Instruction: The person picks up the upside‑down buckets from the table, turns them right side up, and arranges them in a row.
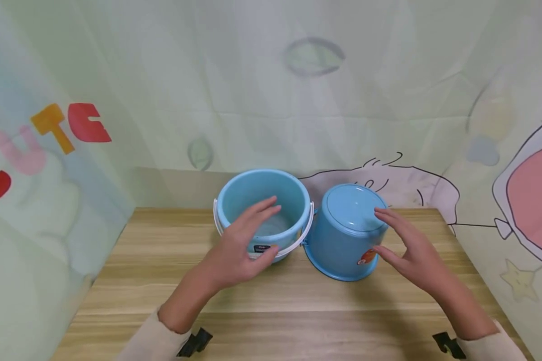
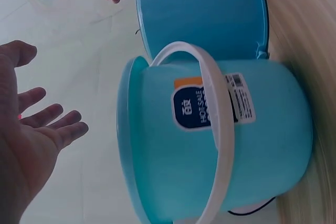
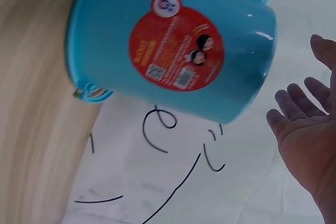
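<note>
Two blue plastic buckets stand side by side on a wooden table. The left bucket (image 1: 237,188) is upright, its mouth facing up, and its white handle (image 2: 224,124) hangs down over the front beside a dark label. Upside down beside it, the right bucket (image 1: 343,250) has its base on top and a round red sticker (image 3: 176,40) on its side. My left hand (image 1: 241,250), fingers spread, hovers in front of and above the upright bucket, apart from it in the left wrist view. Just right of the upturned bucket, my right hand (image 1: 415,253) is held with fingers loosely extended, holding nothing.
The wooden table (image 1: 271,321) reaches back to a pale printed curtain (image 1: 253,100) that hangs behind and on both sides. Cartoon drawings and coloured letters are printed on it. Black straps (image 1: 195,343) show at both wrists.
</note>
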{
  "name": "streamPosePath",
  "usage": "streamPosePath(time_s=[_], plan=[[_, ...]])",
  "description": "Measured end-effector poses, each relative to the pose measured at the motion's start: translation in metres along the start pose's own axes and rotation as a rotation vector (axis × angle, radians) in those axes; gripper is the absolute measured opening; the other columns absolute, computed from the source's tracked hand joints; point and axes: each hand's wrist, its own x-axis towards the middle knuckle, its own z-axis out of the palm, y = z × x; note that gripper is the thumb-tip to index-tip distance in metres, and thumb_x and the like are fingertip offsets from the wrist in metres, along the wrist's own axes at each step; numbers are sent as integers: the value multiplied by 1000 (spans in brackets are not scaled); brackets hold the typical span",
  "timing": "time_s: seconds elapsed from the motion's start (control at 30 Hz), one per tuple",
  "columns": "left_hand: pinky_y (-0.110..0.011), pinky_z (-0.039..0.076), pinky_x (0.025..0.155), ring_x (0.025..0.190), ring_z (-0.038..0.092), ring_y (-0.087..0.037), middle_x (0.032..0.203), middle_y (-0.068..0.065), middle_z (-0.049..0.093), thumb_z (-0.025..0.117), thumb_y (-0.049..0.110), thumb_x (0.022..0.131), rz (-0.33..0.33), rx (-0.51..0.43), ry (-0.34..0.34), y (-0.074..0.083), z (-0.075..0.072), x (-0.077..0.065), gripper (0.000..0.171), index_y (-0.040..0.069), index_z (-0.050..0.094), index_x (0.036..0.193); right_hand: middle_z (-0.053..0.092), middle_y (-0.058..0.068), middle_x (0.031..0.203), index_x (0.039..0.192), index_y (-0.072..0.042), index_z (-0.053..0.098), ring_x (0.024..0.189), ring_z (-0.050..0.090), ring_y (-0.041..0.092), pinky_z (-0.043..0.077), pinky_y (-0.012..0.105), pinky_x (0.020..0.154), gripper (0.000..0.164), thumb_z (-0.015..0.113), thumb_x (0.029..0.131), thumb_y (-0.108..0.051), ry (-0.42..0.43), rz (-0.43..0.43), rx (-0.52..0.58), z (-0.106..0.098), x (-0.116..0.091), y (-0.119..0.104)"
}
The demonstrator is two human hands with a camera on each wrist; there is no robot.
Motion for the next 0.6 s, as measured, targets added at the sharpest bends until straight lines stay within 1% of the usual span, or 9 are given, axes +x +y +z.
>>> streamPosePath(time_s=[0.1, 0.17, 0.2, 0.27, 0.33, 0.4, 0.43, 0.47, 0.6], plan=[[-48, 46, 114, 146, 46, -30, 157, -10, 47, 76, 17, 87, 16, -6, -18, 3, 7, 1, 66, 6, 51, 148, 53, 16, 151, 152, -12, 50, 136, 50, 45, 47, 67, 98, 83, 88, 79, -4, 14, 19, -13, 1, -9, 7], [-48, 46, 114, 145, 47, -30, 157, -10, 47, 76, 18, 88, 19, -11, -39, 5, 13, 3, 66, 7, 50, 148, 53, 16, 150, 153, -16, 49, 135, 52, 43, 48, 64, 101, 84, 88, 79, -6, 18, 40, -25, 1, -17, 13], [-46, 48, 112, 144, 48, -30, 157, -10, 47, 76, 18, 88, 20, -14, -50, 5, 17, 3, 66, 7, 50, 148, 54, 15, 150, 153, -18, 49, 134, 52, 42, 48, 56, 108, 85, 88, 79, -7, 20, 49, -27, 2, -20, 16], [-46, 49, 111, 143, 49, -30, 157, -11, 48, 76, 18, 88, 23, -25, -73, 6, 23, 3, 67, 7, 50, 149, 55, 13, 148, 154, -20, 49, 133, 53, 40, 43, 34, 116, 84, 88, 80, -9, 22, 58, -35, 3, -27, 21], [-46, 50, 110, 143, 50, -30, 156, -13, 47, 77, 19, 88, 32, -37, -97, 7, 30, 3, 69, 6, 49, 149, 56, 13, 147, 153, -20, 49, 134, 53, 35, 33, 13, 114, 83, 88, 80, -10, 27, 59, -44, 5, -32, 27], [-44, 50, 111, 143, 49, -30, 156, -14, 47, 78, 19, 88, 34, -51, -121, 7, 36, 3, 71, 6, 48, 150, 57, 13, 146, 153, -19, 50, 133, 53, 33, 22, 1, 106, 83, 89, 80, -11, 29, 60, -48, 6, -36, 33], [-45, 48, 113, 144, 49, -29, 156, -13, 47, 79, 20, 88, 30, -59, -133, 7, 40, 2, 71, 6, 48, 150, 57, 14, 145, 152, -18, 50, 132, 53, 34, 22, 1, 106, 82, 89, 80, -12, 27, 64, -50, 7, -38, 37], [-44, 48, 113, 144, 49, -28, 156, -12, 47, 79, 21, 87, 28, -66, -142, 8, 43, 2, 72, 6, 49, 150, 57, 14, 145, 151, -17, 51, 132, 54, 34, 29, 7, 110, 81, 89, 80, -13, 24, 67, -54, 7, -39, 39], [-40, 48, 113, 143, 50, -26, 155, -10, 49, 82, 26, 87, 54, -43, -159, 10, 55, 2, 71, 7, 51, 148, 58, 15, 141, 147, -11, 54, 127, 55, 39, 31, 8, 108, 76, 89, 79, -13, 13, 80, -60, 10, -45, 51]])
